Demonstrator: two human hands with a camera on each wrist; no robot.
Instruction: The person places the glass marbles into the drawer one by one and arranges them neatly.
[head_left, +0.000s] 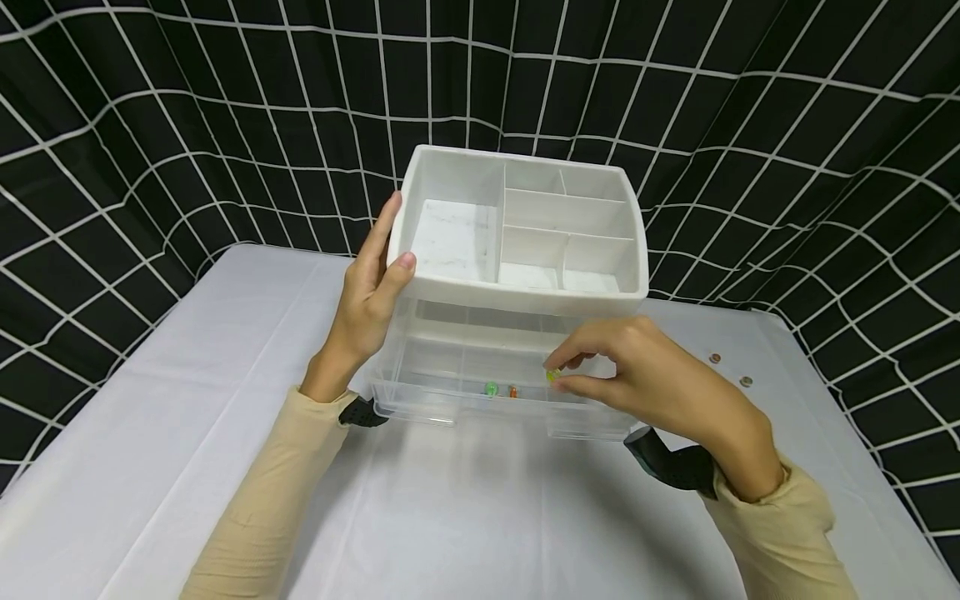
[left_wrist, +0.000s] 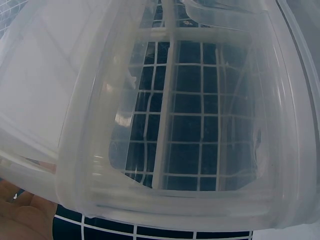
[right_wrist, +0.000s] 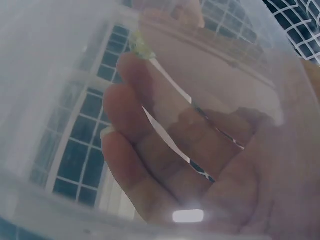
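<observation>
A white compartment organizer (head_left: 450, 287) tilts toward me, with its clear plastic drawer (head_left: 420, 400) pulled out below. My left hand (head_left: 363, 308) grips the organizer's left side, thumb over the rim. Between thumb and fingertips, my right hand (head_left: 630, 367) pinches a yellow-green marble (head_left: 553, 375) over the drawer. A green marble (head_left: 491, 388) and an orange marble (head_left: 513, 391) lie along the drawer's front. Through the clear plastic, the right wrist view shows the yellow-green marble (right_wrist: 142, 46) at the fingertips. The left wrist view shows the drawer's clear plastic, with my left hand (left_wrist: 25, 215) at lower left.
Two small round brownish pieces (head_left: 716, 358) lie apart on the white-covered table (head_left: 187, 400), to the right of the organizer. Behind and on both sides stands a black cloth (head_left: 300, 83) with a white grid.
</observation>
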